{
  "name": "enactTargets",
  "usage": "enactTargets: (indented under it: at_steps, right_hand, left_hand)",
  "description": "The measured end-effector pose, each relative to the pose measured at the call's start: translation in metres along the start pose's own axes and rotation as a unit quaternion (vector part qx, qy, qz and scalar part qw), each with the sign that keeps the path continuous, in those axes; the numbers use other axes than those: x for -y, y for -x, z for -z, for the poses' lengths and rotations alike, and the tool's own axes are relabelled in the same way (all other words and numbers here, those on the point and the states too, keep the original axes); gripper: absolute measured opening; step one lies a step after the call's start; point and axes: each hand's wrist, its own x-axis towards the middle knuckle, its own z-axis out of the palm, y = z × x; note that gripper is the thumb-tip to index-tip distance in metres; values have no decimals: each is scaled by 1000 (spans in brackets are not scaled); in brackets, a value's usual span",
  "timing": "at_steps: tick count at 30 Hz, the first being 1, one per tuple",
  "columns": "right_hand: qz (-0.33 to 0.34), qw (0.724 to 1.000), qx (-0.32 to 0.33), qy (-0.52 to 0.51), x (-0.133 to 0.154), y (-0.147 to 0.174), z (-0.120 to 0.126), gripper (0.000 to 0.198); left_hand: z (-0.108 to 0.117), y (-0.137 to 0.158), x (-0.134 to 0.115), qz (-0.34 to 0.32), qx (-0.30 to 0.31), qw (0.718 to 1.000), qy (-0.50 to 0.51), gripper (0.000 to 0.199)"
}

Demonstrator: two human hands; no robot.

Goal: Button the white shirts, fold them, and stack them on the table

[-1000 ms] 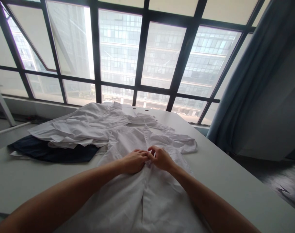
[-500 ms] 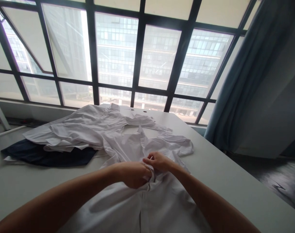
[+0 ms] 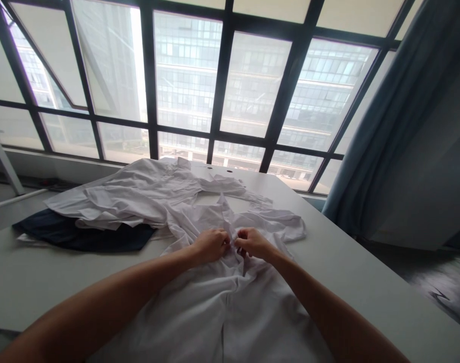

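A white shirt (image 3: pixel 199 312) lies spread over the near part of the table, its front edges running up the middle toward a collar. My left hand (image 3: pixel 214 245) is closed on the left front edge of the shirt, fingers curled in. Close beside it, my right hand (image 3: pixel 254 244) pinches the facing front edge. Between the two hands the cloth is bunched and raised. Whether a button lies under the fingertips is too small to tell.
More crumpled white garments (image 3: pixel 139 194) lie at the far left, partly over a dark navy cloth (image 3: pixel 90 237). The white table (image 3: pixel 366 282) reaches back toward the windows (image 3: pixel 188 75). A blue-grey curtain (image 3: pixel 369 136) hangs at the right.
My left hand has moved up and away from me along the shirt front, from below my right hand to level with it. The right hand has shifted only slightly.
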Motion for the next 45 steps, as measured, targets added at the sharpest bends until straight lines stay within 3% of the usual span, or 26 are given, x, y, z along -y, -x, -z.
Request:
enactTargets:
  at_steps: [6,15,24,28,36,45]
  right_hand:
    - [-45,997,29,-55,-1,3,3,4]
    - [33,999,-2,-25,-4,3,3,10]
    - [98,995,-1,0,-15,-2,-5,28]
    - [105,994,9,-8,-16,-2,-5,31]
    - [96,995,25,-22,-15,-1,-6,32]
    - [116,993,15,2,-16,0,-6,16]
  left_hand:
    - [0,1,1,29,-28,998,44,12]
    - [5,0,1,67,-18,994,83,18]
    - [3,-3,12,59,32,979,193,26]
    - [5,-3,12,58,53,978,194,26]
    - [3,-2,14,63,84,964,244,26]
    - [2,-3,20,35,113,958,262,26]
